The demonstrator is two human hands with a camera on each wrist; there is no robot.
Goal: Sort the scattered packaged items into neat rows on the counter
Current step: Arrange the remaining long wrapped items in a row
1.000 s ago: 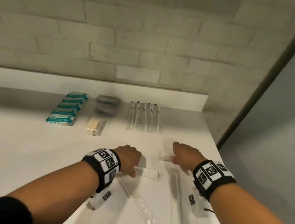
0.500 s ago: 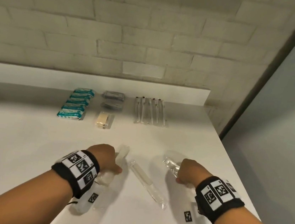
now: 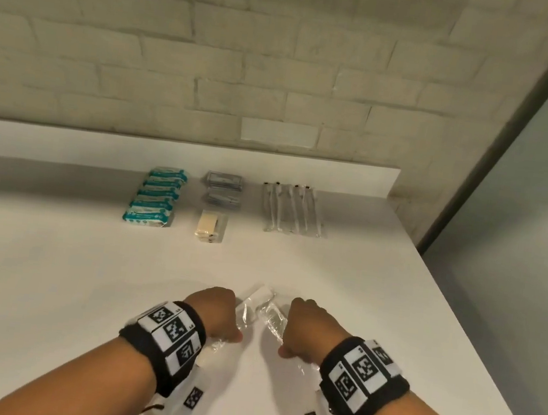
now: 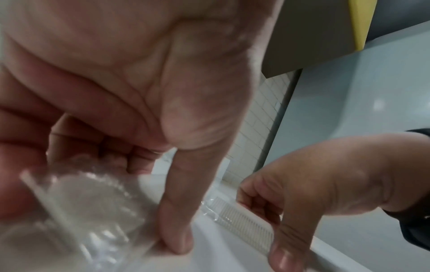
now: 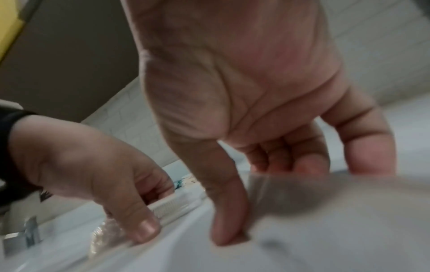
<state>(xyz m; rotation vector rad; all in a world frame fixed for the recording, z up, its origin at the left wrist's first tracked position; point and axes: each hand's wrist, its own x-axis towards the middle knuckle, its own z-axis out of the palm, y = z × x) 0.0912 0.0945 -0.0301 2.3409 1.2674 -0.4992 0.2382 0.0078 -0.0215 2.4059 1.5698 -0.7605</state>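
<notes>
- My left hand point(image 3: 215, 312) has its fingers curled round a white comb sealed in a clear plastic sleeve point(image 3: 248, 307), whose far end points to about 1 o'clock.
- My right hand point(image 3: 306, 328) grips a second clear-wrapped white comb point(image 3: 274, 321), its teeth plain in the left wrist view; its far end points to about 11 o'clock.
- The two combs' far ends meet between my fists, low over the white counter point(image 3: 49, 283).
- At 12 o'clock, by the back ledge, rows are laid out: teal-and-white packets point(image 3: 154, 199) at 11, grey foil packets point(image 3: 223, 189) with a cream bar in clear wrap point(image 3: 209, 227) just nearer me, and clear-sleeved toothbrushes point(image 3: 291, 209) at 1.
</notes>
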